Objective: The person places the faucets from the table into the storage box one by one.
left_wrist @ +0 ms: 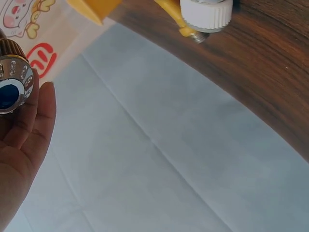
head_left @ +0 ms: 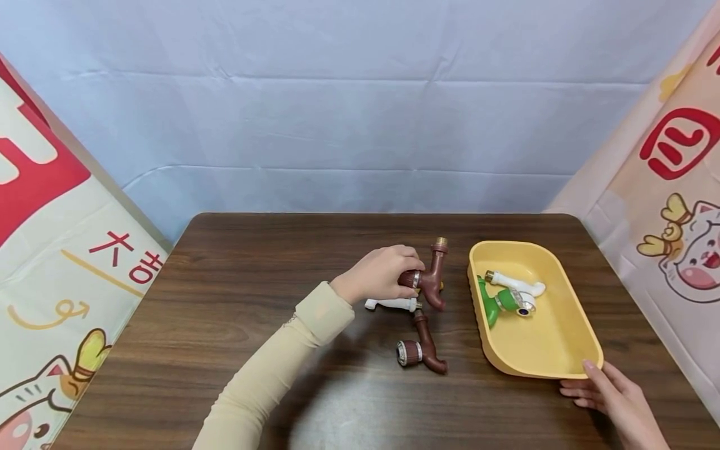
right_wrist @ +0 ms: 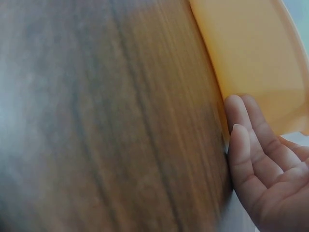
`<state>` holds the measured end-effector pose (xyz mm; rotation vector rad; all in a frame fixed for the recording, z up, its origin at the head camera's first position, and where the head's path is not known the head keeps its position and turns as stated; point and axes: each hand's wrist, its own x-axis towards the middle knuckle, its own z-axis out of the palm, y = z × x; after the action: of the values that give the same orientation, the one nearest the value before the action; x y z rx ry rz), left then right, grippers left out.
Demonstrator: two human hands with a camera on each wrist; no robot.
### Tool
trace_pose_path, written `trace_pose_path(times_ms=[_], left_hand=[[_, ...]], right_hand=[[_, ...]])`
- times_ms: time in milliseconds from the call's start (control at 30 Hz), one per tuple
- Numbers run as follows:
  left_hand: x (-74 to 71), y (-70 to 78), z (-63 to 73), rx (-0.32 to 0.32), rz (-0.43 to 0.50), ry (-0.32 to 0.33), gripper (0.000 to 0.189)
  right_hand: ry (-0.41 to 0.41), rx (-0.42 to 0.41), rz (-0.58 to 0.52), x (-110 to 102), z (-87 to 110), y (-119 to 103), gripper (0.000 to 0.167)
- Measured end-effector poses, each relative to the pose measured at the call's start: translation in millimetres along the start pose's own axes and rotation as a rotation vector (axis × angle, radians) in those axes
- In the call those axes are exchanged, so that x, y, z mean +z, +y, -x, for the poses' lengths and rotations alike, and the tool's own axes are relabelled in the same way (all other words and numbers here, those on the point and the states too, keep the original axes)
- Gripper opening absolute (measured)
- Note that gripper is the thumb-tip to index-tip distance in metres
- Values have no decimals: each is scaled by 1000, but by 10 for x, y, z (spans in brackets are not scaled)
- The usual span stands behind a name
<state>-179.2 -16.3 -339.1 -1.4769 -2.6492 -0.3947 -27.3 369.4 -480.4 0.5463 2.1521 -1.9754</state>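
My left hand [head_left: 390, 273] grips a brown faucet [head_left: 434, 278] by its ribbed knob, its threaded brass end pointing up and away. In the left wrist view the silver knob face [left_wrist: 10, 89] with a blue centre shows against the fingers. A white faucet [head_left: 394, 304] lies below this hand, and another brown faucet [head_left: 425, 347] lies nearer on the table. A yellow faucet [left_wrist: 171, 12] is mostly hidden behind the held one in the head view. My right hand [head_left: 615, 394] pinches the near right corner of a yellow basin [head_left: 554, 337], thumb over the rim and fingers against the outer wall.
Inside the basin lie a green faucet [head_left: 500, 303] and a white faucet [head_left: 514, 283], partly overlapping. The wooden table [head_left: 253, 300] ends at a pale cloth backdrop [head_left: 337, 125], with printed cloths at both sides.
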Motion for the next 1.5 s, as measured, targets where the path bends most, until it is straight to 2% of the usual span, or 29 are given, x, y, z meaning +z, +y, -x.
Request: trace_pose_path(times_ms=[133,367,733,967,1233,1500], left_hand=[[0,16,-59,2,-13,-13,36],[24,36,-161,5,-4,-24,36],[60,68,-270,7,0,-53,37],[81,99,-365,13,-14,-83,39],[111,162,-485,-3,-37,-126,42],[118,219,-604,5,-25,-130,40]], right_hand=[[-1,2,-7,-1,2,-2,8],[8,24,23,0,-7,-4,26],[5,20,36,4,-22,-14,25],[1,15,-1,-2,-12,-3,13],[6,32,10,-5,-39,6,24],[7,39,32,-7,-41,2,32]])
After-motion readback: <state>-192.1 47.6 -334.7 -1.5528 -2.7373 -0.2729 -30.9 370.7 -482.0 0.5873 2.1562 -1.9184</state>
